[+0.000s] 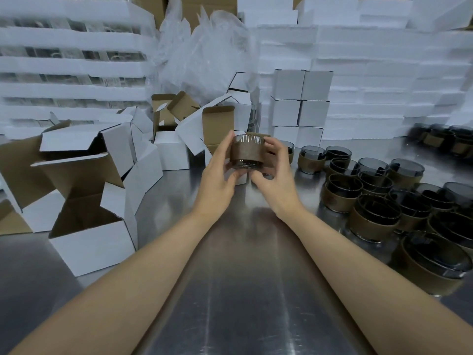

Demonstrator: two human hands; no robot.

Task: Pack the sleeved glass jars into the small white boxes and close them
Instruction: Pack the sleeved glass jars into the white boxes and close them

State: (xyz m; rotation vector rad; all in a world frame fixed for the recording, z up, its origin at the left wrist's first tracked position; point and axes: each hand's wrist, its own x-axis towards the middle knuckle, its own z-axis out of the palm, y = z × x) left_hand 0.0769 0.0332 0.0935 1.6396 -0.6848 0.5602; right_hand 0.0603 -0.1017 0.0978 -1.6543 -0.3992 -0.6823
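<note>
The person holds one glass jar [247,153] up in the air, over the middle of the metal table [243,278]. The jar sits between the two hands. The left hand [220,170] curls its fingers round the jar's left side. The right hand [273,172] curls round the right side, with its thumb down near the bottom. A brown sleeve [246,156] wraps the jar. Just behind the jar stands an open box [217,124] with its flap up. More open boxes [97,213] lie to the left. Closed boxes [299,103] are stacked behind. Many other jars [371,196] stand on the right.
</note>
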